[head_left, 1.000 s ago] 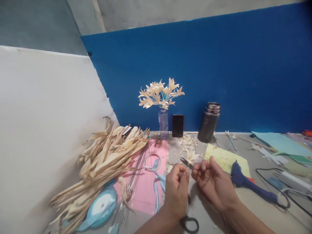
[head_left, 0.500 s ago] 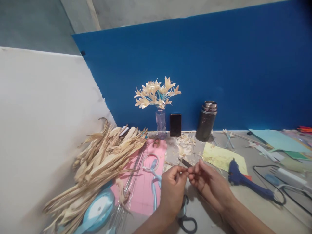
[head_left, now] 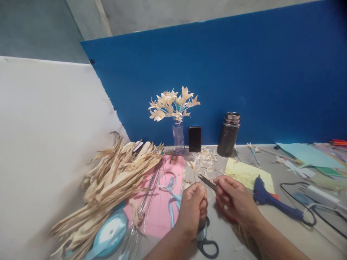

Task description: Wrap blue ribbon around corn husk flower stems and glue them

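Observation:
My right hand [head_left: 237, 196] is closed around needle-nose pliers [head_left: 208, 181], with dark jaws pointing up and left and red handles below the palm. My left hand [head_left: 193, 206] is a closed fist beside them. A small cream husk flower [head_left: 192, 165] on a thin stem rises just above this fist, and the stem runs down into it. The fingers hide its lower end. Beneath the left hand lie black-handled scissors [head_left: 208, 248], partly covered. Scattered cream husk bits [head_left: 207, 156] lie beyond both hands.
Dried corn husks [head_left: 116, 180], a blue ribbon roll [head_left: 110, 233] and thin wires on pink paper [head_left: 155, 224] lie left. Behind stand a vase [head_left: 178, 139] of husk flowers, a phone [head_left: 195, 139] and a dark flask [head_left: 228, 135]. A corded blue glue gun [head_left: 268, 200] lies right.
My hands have drawn apart from their pinch together. The pliers now sit further out of my right hand with their red handles showing. My left fingers have curled into a fist, a flower above it.

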{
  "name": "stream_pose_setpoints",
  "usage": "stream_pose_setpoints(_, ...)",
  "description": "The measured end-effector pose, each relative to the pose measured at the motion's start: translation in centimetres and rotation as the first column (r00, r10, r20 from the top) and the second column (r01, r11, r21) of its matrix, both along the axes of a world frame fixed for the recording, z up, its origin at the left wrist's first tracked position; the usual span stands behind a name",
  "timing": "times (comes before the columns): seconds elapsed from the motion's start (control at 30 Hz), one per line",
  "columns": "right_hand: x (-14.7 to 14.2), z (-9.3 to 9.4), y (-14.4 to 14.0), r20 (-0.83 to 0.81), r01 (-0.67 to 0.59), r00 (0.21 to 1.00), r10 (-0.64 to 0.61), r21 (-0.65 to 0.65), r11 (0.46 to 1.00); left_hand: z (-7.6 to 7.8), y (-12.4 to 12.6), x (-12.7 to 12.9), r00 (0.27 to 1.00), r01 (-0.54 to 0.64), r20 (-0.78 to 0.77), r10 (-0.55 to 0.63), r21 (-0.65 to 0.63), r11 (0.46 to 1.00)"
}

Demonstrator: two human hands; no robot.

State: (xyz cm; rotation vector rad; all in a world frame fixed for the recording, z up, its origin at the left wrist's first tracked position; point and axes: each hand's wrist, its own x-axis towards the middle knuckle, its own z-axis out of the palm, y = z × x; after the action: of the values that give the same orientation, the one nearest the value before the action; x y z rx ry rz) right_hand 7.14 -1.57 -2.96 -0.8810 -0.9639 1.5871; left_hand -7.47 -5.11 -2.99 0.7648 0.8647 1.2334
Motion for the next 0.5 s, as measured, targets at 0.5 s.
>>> stream_pose_setpoints(0.5, -0.17, 0.00, -0.72, 0.386, -0.090, 0.891, -0.241, 0.669, 0.738, 0.49, 0.20, -0.35, 0.995, 0.039, 0.097, -0.027, -0.123, 0.992)
